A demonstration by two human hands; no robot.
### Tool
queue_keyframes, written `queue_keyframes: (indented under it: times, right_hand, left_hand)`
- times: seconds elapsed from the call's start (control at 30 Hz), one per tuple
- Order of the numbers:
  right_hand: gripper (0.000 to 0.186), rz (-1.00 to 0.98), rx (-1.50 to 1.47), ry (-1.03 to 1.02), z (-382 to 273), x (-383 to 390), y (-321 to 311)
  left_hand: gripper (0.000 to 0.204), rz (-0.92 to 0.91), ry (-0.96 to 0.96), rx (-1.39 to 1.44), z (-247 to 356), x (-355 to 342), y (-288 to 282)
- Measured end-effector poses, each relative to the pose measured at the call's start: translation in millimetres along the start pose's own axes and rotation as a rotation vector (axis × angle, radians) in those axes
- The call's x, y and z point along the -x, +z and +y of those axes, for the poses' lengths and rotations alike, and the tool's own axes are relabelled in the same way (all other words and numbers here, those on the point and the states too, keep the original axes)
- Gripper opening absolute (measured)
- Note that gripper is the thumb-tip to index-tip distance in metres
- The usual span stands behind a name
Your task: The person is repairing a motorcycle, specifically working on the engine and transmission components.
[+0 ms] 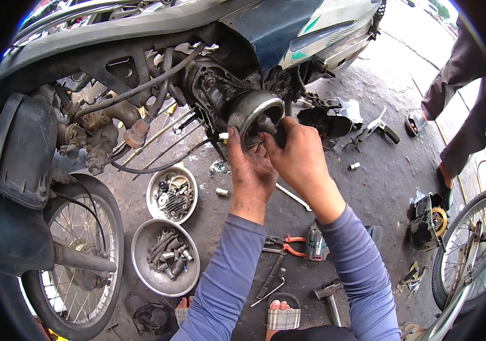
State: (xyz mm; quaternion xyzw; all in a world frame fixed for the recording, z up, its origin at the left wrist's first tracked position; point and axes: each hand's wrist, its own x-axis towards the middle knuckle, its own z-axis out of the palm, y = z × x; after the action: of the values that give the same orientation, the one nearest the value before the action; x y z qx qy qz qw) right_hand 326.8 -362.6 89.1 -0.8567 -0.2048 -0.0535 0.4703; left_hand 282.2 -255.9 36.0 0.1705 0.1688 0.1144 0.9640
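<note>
Stained grey floor (376, 196) lies below; left hand (252, 173) cups a round silver metal drum (247, 109), right hand (301, 150) curls its fingers, contents unclear

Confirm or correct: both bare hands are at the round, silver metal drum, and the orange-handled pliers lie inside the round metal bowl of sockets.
One mistake: the head view shows the orange-handled pliers on the grey ground, right of the round metal bowl of sockets, not inside it. The left hand and right hand are at the round, silver metal drum.
</note>
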Motion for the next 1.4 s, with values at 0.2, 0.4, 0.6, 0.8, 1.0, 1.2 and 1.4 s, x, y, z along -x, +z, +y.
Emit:
queue_keyframes:
  times: [0.2, 0.4, 0.6, 0.8, 1.0, 1.2, 1.4]
  right_hand:
    - [0.046, -0.15, -0.332, 0.331, 2.5, 0.5, 5.7]
    - [0.042, -0.361, -0.855, 0.751, 2.0, -6.9, -1.2]
    - [0.037, -0.082, 0.141, 0.025, -1.8, -2.3, 3.2]
    - [0.039, -0.388, -0.407, 0.435, 5.4, -9.9, 6.2]
    - [0.051, -0.405, -0.463, 0.587, -11.2, -16.9, -4.2]
    - [0.042, -0.077, 0.288, -0.213, 1.1, -8.7, 1.0]
    - [0.042, -0.546, -0.674, 0.725, 6.0, -13.8, -2.9]
  left_hand:
    - [0.073, 0.002, -0.099, -0.052, 2.4, 6.1, -3.7]
    - [0.083, -0.178, -0.143, -0.19, 15.5, 2.0, -12.1]
    - [0.073, -0.352, -0.268, -0.151, 45.0, -0.2, -91.1]
    - [0.021, 0.208, -0.152, -1.955, 66.2, 26.0, -202.0]
    - [0.033, 0.083, 0.515, -2.328, 62.3, 11.9, -229.0]
    - [0.028, -0.067, 0.314, -2.526, 70.2, -6.3, -208.0]
    - [0.032, -0.082, -0.125, -0.604, 50.9, 27.0, -128.7]
